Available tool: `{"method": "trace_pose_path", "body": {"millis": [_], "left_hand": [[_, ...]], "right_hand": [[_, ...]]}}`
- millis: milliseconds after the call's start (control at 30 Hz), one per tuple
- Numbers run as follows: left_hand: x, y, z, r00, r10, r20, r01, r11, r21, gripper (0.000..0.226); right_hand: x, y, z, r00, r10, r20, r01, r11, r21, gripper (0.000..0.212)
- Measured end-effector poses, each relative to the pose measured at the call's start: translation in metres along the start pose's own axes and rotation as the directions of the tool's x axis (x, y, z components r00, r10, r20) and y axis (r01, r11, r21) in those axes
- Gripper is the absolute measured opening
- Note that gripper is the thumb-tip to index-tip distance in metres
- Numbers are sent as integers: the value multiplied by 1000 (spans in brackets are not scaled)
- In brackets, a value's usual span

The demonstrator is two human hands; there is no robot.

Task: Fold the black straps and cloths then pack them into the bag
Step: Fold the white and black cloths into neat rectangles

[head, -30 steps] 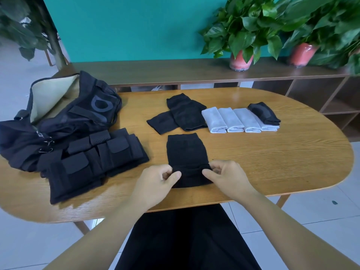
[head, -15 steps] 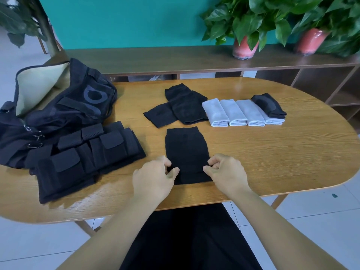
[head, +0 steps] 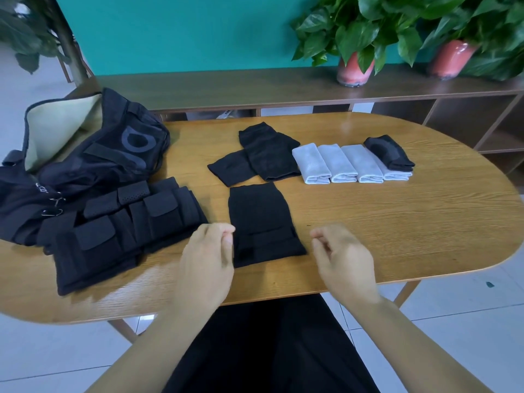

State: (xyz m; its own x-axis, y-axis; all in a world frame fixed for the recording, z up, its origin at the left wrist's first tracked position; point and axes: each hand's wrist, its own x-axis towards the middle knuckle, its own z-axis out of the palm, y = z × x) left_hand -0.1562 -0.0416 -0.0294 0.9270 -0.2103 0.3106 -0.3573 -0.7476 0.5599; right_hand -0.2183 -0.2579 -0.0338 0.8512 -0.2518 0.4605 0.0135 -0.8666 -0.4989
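Presently on the oval wooden table [head: 397,222]: one black cloth [head: 262,222], laid flat near the front edge, its near end doubled over into a short fold. Left hand [head: 208,259] at the cloth's left edge, fingers loosely curled, fingertips [head: 228,236] at or just over the edge; whether they touch cannot be told; nothing gripped. Right hand [head: 344,258] just right of the cloth, clear of it, fingers loosely curled, holding nothing. Black bag [head: 85,154], far left of the table, slumped, mouth open with pale lining showing, a grey ring mark on its side. Black straps [head: 122,228], a stack with flap-like tabs, lying in front of the bag and touching it, to the left of the cloth. Two further black cloths [head: 255,154], overlapping one another, behind the flat cloth toward the table's middle. White cloths [head: 351,164], four, folded, in a row side by side to the right of those. One folded black cloth [head: 390,151] resting on top of the rightmost white one. Behind the table: a brown shelf unit [head: 255,86] against a teal wall, bearing two potted plants [head: 354,38] in reddish pots.
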Motion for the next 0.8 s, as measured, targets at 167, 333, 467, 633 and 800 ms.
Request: {"method": "trace_pose_path", "body": {"millis": [167,333,467,633,800], "left_hand": [[-29,33,22,948,186,258,-222,968,118,56],[-39,27,41,932,100,348,-241,889,390,72],[-39,18,44,930,104,351,-259,865,430,63],[-26,18,30,933,57,354,-214,881,423,80],[-1,20,29,954,50,294,-173,897,407,56]], "right_hand": [[-3,-7,16,793,-440,422,560,799,-218,47],[2,10,17,708,-317,632,548,811,-207,66],[1,19,13,689,-283,667,525,829,-190,67],[-9,16,12,720,-286,633,491,854,-172,67],[-23,6,10,775,-341,532,503,843,-191,62]]}}
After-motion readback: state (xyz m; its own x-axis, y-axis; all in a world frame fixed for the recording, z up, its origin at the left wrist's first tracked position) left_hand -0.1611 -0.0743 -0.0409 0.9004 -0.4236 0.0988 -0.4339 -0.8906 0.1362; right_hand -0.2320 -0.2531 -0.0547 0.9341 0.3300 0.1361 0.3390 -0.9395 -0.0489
